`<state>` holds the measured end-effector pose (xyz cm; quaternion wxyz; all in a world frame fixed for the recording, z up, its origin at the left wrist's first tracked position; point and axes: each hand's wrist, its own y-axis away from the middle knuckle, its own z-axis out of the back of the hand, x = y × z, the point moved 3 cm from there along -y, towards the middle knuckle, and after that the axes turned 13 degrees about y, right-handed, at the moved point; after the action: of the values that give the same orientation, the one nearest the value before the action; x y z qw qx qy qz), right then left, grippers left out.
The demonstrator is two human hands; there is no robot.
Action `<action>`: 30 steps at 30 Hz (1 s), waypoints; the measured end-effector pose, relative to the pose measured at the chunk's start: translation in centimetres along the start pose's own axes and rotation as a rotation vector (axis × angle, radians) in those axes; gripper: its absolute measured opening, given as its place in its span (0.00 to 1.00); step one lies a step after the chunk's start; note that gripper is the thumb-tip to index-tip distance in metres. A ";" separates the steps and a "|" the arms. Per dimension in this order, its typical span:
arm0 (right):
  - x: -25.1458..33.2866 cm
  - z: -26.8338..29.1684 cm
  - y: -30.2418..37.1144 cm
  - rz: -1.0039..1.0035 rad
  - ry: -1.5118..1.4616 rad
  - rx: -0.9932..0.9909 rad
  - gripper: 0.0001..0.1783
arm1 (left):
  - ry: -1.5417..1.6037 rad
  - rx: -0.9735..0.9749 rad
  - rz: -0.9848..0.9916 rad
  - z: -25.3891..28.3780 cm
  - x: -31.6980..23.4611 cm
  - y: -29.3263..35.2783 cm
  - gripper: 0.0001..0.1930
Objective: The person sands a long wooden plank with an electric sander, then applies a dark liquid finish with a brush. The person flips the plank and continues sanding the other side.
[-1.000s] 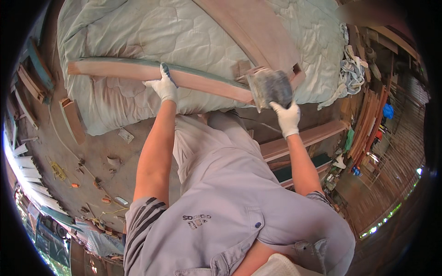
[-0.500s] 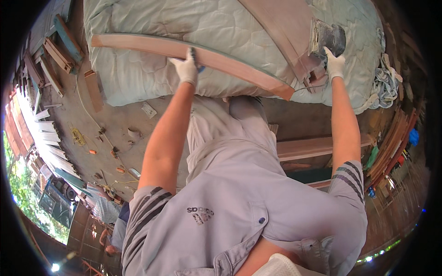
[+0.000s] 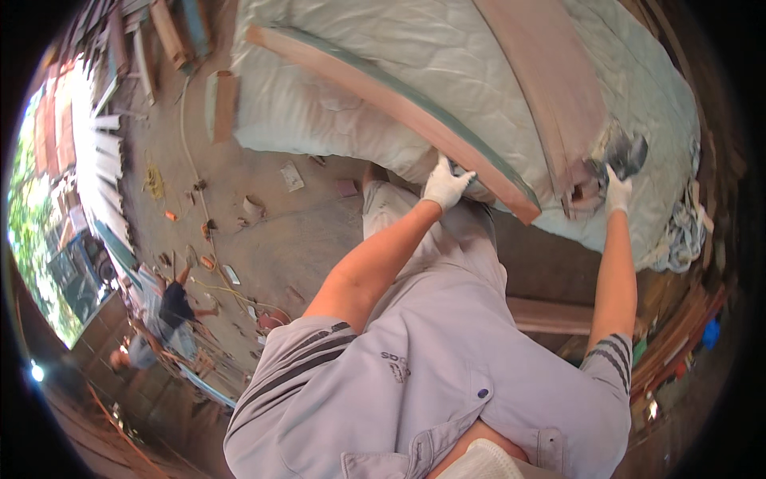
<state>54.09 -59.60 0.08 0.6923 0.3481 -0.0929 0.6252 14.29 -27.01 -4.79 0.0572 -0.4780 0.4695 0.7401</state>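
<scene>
Left hand (image 3: 447, 185), half-open, touches a board (image 3: 391, 105) and right hand (image 3: 617, 191) grips a tool (image 3: 628, 153) over quilt (image 3: 415, 52) beside littered floor (image 3: 311, 227).

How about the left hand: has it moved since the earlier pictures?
Yes: against the quilt, the left hand has shifted rightward, toward the right end of the curved beam.

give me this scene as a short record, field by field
left hand: white-gloved, at the near edge of the curved beam; grip unclear
right hand: white-gloved, holding a dark power tool
padding: pale quilt under beam and board
other wood: wide board, right of the beam
floor: yellow cord at left
background: another person, lower left
</scene>
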 end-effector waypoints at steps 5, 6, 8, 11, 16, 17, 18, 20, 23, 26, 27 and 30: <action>-2.7 1.1 -0.8 -0.072 -0.051 -0.022 0.37 | 0.103 -0.102 0.055 2.9 -1.2 0.9 0.34; -3.2 1.1 -0.6 0.016 0.057 -0.031 0.37 | 0.085 -0.142 0.115 3.2 -1.6 0.6 0.33; -1.3 -0.8 0.2 0.066 0.128 0.025 0.36 | 0.093 -0.341 0.098 3.5 -1.2 0.3 0.31; -2.2 -0.2 1.1 0.141 0.248 -0.021 0.33 | 0.212 -0.375 0.153 2.7 -3.5 -0.2 0.42; 0.1 -1.9 0.5 0.063 0.215 0.042 0.31 | 0.309 -0.510 0.124 1.6 -6.8 -4.4 0.66; 0.7 -2.6 1.5 -0.154 0.009 0.118 0.31 | 0.381 -0.424 0.169 1.5 -7.8 -4.7 0.73; 0.8 -2.2 1.4 -0.150 -0.035 0.126 0.31 | 0.360 -0.408 0.194 1.4 -8.3 -4.9 0.73; -1.3 -1.6 0.3 -0.146 -0.135 0.126 0.31 | 0.309 -0.361 0.233 1.0 -9.6 -5.4 0.75; 1.0 -2.7 1.0 -0.083 -0.145 0.088 0.28 | 0.279 -0.314 0.212 2.0 -7.0 -6.4 0.71; 3.1 -4.0 2.1 -0.078 -0.184 0.143 0.30 | 0.268 -0.311 0.155 2.7 -4.7 -6.9 0.71; 3.8 -4.3 2.5 -0.094 -0.200 0.177 0.32 | 0.284 -0.265 0.162 3.0 -4.5 -6.9 0.73; 5.6 -4.3 4.1 -0.321 -0.155 0.176 0.37 | 0.277 -0.305 0.165 3.5 -5.8 -5.8 0.75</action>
<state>50.04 -52.60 1.56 0.7408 0.4647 -0.0339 0.4839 18.22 -19.12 -3.72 -0.1415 -0.5383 0.3930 0.7320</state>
